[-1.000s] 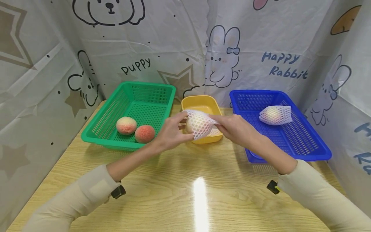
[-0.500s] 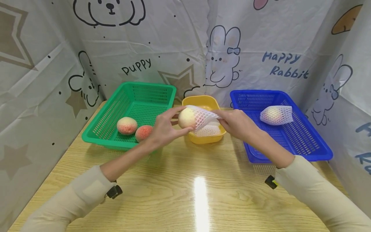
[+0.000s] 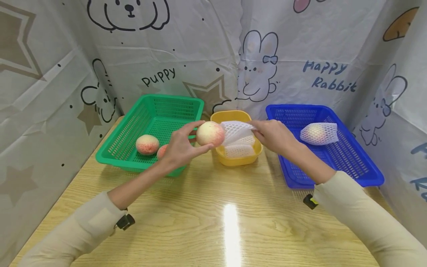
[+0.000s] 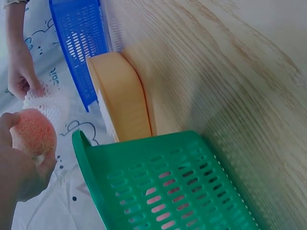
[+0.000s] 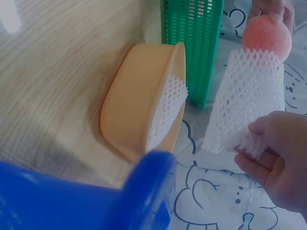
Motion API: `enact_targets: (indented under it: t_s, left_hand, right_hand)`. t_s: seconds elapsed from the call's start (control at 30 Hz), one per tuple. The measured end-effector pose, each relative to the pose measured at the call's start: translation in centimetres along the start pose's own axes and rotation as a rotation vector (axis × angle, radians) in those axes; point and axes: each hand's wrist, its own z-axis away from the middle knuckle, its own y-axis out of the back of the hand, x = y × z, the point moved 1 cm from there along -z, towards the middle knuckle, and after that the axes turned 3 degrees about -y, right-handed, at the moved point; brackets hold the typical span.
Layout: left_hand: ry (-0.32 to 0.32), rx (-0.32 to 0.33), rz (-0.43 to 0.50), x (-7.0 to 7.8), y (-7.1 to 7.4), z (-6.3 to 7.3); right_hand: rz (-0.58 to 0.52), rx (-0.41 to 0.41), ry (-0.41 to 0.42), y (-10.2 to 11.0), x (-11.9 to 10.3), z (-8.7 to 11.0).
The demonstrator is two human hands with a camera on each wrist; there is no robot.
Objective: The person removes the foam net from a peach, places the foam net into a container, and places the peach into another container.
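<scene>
My left hand (image 3: 181, 146) grips a pale peach (image 3: 210, 134) with a pink blush, thumb below and fingers behind it. The fruit is bare. Pinched at one end by my right hand (image 3: 271, 135), a white foam fruit net (image 3: 237, 129) hangs over the yellow bin (image 3: 221, 160). In the right wrist view the open end of the net (image 5: 249, 91) faces the peach (image 5: 267, 36) and overlaps its edge. More white foam netting (image 3: 239, 151) lies inside the bin.
At left, a green basket (image 3: 110, 160) holds two peaches, one (image 3: 147, 144) in plain sight, the other (image 3: 161, 151) partly behind my left hand. A blue basket (image 3: 361, 181) at right holds a netted peach (image 3: 318, 134). A printed curtain (image 3: 207, 48) hangs behind the wooden table (image 3: 186, 218).
The foam net has come off the peach. My left hand has moved left with the peach, while my right hand keeps the net and has shifted slightly up.
</scene>
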Motion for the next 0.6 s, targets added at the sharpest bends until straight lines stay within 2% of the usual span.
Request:
enact_targets:
  t_s: [0.3,0.6]
  left_hand:
    - [0.02,0.009,-0.06,0.0,1.1,0.1]
    - [0.003,0.024,-0.076,-0.3,2.0,0.4]
  right_hand:
    - [0.061,-0.009,-0.014,0.1,0.5,-1.6]
    - [0.098,-0.028,-0.043,-0.3,0.9,-2.9]
